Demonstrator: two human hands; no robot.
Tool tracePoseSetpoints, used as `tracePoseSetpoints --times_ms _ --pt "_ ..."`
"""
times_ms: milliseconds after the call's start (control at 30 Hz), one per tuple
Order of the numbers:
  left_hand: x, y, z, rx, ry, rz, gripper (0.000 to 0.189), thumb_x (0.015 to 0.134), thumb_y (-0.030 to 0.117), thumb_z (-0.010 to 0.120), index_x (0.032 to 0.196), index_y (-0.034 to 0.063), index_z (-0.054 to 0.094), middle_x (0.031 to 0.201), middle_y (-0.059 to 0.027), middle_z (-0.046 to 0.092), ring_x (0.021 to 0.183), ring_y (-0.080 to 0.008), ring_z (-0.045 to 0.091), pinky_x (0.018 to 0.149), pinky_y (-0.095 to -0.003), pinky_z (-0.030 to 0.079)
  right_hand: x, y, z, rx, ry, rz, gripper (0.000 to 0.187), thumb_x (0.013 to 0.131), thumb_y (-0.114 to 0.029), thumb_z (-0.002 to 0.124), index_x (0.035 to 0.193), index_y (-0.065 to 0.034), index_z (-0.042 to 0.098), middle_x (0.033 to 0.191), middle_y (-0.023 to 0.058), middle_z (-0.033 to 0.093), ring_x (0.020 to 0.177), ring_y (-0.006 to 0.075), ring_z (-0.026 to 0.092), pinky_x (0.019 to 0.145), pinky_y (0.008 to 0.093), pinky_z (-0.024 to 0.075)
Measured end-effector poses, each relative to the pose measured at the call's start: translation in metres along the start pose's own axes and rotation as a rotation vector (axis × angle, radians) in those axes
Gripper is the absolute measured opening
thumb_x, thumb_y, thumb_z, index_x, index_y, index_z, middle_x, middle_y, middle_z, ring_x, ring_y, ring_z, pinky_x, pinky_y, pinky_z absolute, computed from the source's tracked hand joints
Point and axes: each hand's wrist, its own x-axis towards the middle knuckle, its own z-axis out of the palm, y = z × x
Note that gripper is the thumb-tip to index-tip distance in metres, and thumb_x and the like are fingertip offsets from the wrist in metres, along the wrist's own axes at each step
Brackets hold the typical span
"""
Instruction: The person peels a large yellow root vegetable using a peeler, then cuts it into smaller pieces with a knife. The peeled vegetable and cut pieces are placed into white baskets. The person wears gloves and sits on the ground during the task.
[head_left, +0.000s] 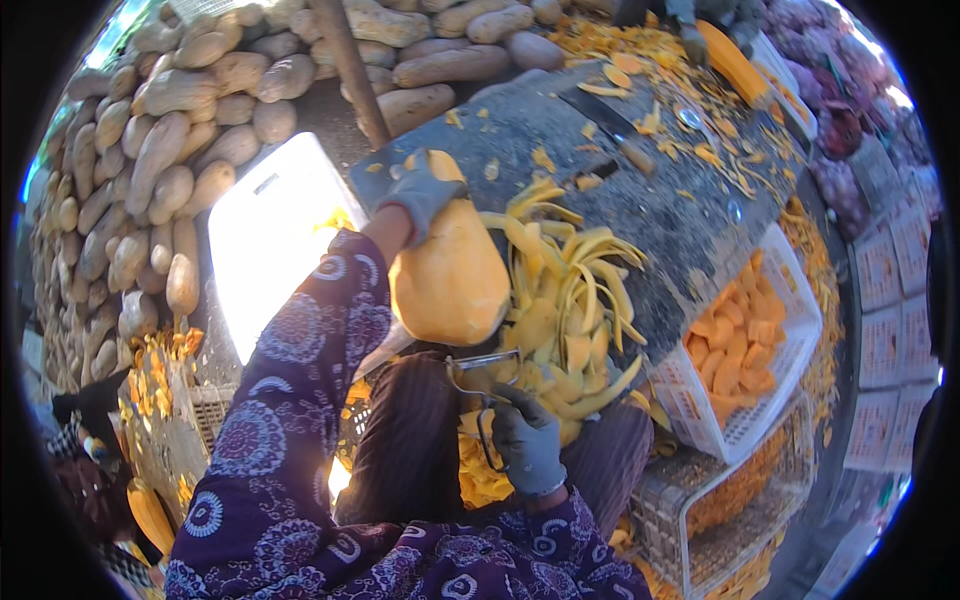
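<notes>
My left hand (424, 193), in a grey glove, grips the narrow upper end of a peeled pumpkin (450, 277). The pumpkin's wide, pale orange base points toward me at the table's near edge. In my gloved right hand (526, 439) is a metal-framed peeler (487, 361), its blade just below the pumpkin's base and apart from it. Long peel strips (577, 292) lie heaped right of the pumpkin and hang over the edge toward my lap. Part of the peeler's handle is hidden by my fingers.
A knife (600, 116) and a smaller blade (589, 174) lie on the dark table (652, 202). At right, a white basket (802, 300) holds cut pumpkin chunks (739, 330). Unpeeled pumpkins (165, 135) are piled at left. Another person's gloved hand (694, 45) touches a peeled pumpkin (731, 64).
</notes>
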Motion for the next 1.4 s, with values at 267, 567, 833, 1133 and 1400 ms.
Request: tracePoseSetpoints --times_ms 267,567,833,1133,1400 --pt "-0.010 0.021 -0.007 -0.101 -0.155 -0.109 0.115 0.076 0.053 0.079 0.166 0.0210 0.015 0.167 -0.0314 0.006 0.141 -0.0600 0.035 0.114 -0.0555 0.041 0.004 0.011 0.018 -0.613 -0.123 -0.104 0.064 0.090 -0.006 0.067 0.149 0.0044 0.046 0.133 0.0173 0.062 0.118 0.0231 0.061 0.099 0.0327 0.0492" --pt "-0.014 0.020 -0.009 -0.141 -0.224 -0.127 0.116 0.080 0.061 0.076 0.166 0.0232 0.009 0.169 -0.0295 0.000 0.143 -0.0636 0.029 0.111 -0.0610 0.043 0.019 0.006 -0.051 -1.621 -0.033 -0.921 0.053 0.086 -0.003 0.063 0.138 -0.0003 0.054 0.145 0.0242 0.051 0.112 0.0330 0.065 0.086 0.0379 0.0576" --pt "-0.027 0.017 0.002 -0.148 -0.247 -0.158 0.114 0.081 0.057 0.074 0.166 0.0277 0.005 0.169 -0.0270 -0.012 0.145 -0.0661 0.020 0.111 -0.0654 0.041 0.014 -0.036 -0.025 -0.919 0.113 -0.615 0.042 0.099 -0.018 0.059 0.135 0.0021 0.055 0.123 0.0186 0.065 0.111 0.0271 0.064 0.090 0.0412 0.0531" --pt "-0.037 0.011 -0.004 0.113 -0.202 0.025 0.111 0.080 0.044 0.078 0.166 0.0188 0.012 0.164 -0.0343 0.007 0.143 -0.0525 0.040 0.115 -0.0453 0.043 0.045 -0.045 -0.029 -0.822 0.208 -0.666 0.035 0.105 -0.023 0.057 0.134 -0.0033 0.059 0.106 0.0090 0.070 0.081 0.0141 0.064 0.071 0.0288 0.0516" --pt "-0.046 0.023 0.002 -0.226 -0.126 -0.077 0.091 0.083 0.033 0.076 0.161 0.0234 0.031 0.166 -0.0344 0.002 0.148 -0.0535 0.031 0.119 -0.0454 0.038 0.056 -0.058 -0.013 -0.788 0.147 -0.514 0.044 0.102 -0.023 0.062 0.141 -0.0031 0.060 0.131 0.0155 0.069 0.121 0.0230 0.065 0.103 0.0331 0.0482"
